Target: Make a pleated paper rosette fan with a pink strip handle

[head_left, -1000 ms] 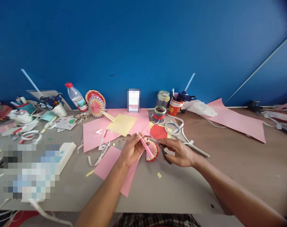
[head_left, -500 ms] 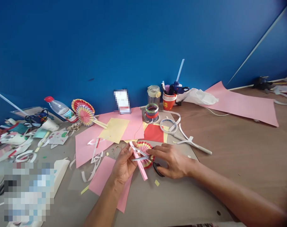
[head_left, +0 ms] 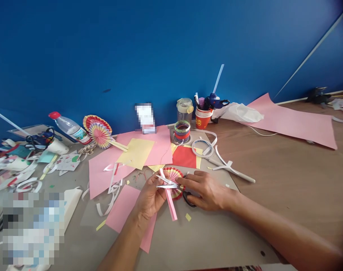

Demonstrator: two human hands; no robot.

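Observation:
Near the middle of the table my left hand (head_left: 152, 194) is closed on a narrow folded strip of pink paper (head_left: 171, 208), which slants down toward me. My right hand (head_left: 203, 189) grips a pair of scissors (head_left: 189, 199) by the dark handles. Their blades are parted and cross the strip near its upper part, close to my left fingers. A round pleated paper fan (head_left: 175, 173) in red, yellow and pink lies just behind, partly covered by the strip, the scissors and my right fingers.
Pink sheets (head_left: 123, 207) and a yellow sheet (head_left: 139, 153) lie left and behind. A tape roll (head_left: 202, 148), a clear jar (head_left: 184, 109), a red paper cup (head_left: 203, 119) and a bottle (head_left: 71, 129) stand or lie farther back. Another pleated fan (head_left: 99, 134) leans near the blue wall.
The pink strip has turned steeper and its lower end has shifted slightly right. The scissor blades now cross it at a flatter angle and appear closer together. The camera view has shifted a little.

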